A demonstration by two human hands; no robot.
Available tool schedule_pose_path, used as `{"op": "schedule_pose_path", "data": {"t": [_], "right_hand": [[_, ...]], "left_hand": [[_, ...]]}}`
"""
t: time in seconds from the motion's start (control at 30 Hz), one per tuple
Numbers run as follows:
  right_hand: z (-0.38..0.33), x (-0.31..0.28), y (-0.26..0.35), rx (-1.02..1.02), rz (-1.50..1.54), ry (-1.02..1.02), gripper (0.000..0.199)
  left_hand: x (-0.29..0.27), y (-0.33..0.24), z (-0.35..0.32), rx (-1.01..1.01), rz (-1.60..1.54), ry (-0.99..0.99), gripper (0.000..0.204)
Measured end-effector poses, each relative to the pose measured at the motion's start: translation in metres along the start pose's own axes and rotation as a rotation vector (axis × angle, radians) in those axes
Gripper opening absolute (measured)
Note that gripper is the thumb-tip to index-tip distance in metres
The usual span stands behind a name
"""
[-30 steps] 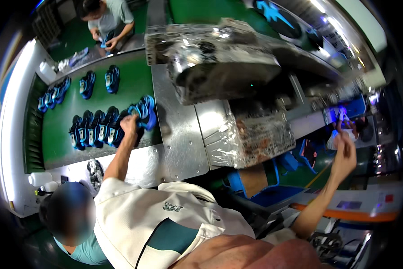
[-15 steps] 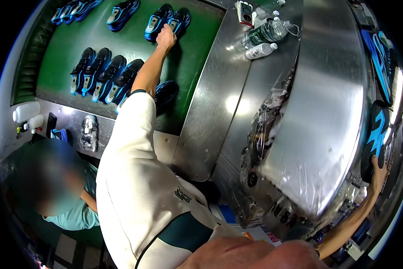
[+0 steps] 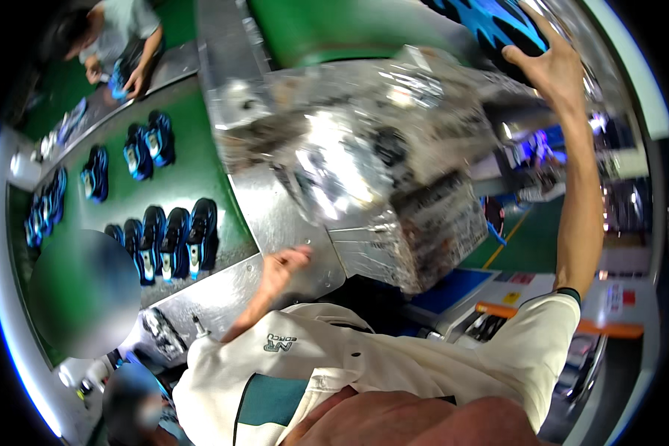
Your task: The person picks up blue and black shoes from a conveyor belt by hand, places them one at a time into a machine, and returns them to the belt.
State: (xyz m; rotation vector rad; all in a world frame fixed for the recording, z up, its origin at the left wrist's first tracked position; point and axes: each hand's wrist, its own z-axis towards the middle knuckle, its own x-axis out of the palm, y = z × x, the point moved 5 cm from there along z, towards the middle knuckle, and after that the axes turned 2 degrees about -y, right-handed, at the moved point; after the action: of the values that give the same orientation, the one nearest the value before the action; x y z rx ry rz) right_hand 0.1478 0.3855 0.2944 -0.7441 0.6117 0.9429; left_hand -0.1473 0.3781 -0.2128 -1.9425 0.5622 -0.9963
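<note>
At the upper right, my right hand (image 3: 554,70) grips a shoe (image 3: 502,33), its black and blue underside facing me; the frame edge cuts it off, so its upper cannot be seen. My left hand (image 3: 281,267) is in front of my chest, over the bare metal edge of the bench (image 3: 271,215). Its fingers are curled together, slightly blurred, and nothing shows in them. Left of that hand, a row of black and blue sneakers (image 3: 174,241) stands on the green belt (image 3: 111,212). Farther back on it is a pair of sneakers (image 3: 147,149) and a single sneaker (image 3: 94,175).
Clear plastic-wrapped bundles (image 3: 349,156) fill the middle, beside a wrapped stack (image 3: 442,230). A co-worker (image 3: 122,44) handles a shoe at the far left; another person (image 3: 137,405) is at lower left. White bottles (image 3: 74,372) stand near the left bench edge. Green floor (image 3: 528,238) shows at right.
My view has turned right. My left hand has let go of a sneaker on the belt and drawn back toward my chest. My right hand still grips the shoe, now farther forward.
</note>
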Motion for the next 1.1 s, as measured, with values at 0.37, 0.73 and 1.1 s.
{"op": "schedule_pose_path", "data": {"t": [0.37, 0.73, 1.1], "right_hand": [[-0.334, -0.203, -0.022, 0.032, -0.219, -0.241, 0.064], [-0.719, -0.304, 0.060, 1.266, 1.103, -0.771, 0.081], [-0.952, -0.400, 0.163, 1.934, 0.008, -1.598, 0.059]], "left_hand": [[0.355, -0.145, -0.091, -0.635, -0.751, 1.466, 0.096], [0.529, 0.077, -0.254, -0.324, -0.068, 1.166, 0.070], [0.620, 0.271, -0.448, -0.378, 0.217, 1.610, 0.053]]}}
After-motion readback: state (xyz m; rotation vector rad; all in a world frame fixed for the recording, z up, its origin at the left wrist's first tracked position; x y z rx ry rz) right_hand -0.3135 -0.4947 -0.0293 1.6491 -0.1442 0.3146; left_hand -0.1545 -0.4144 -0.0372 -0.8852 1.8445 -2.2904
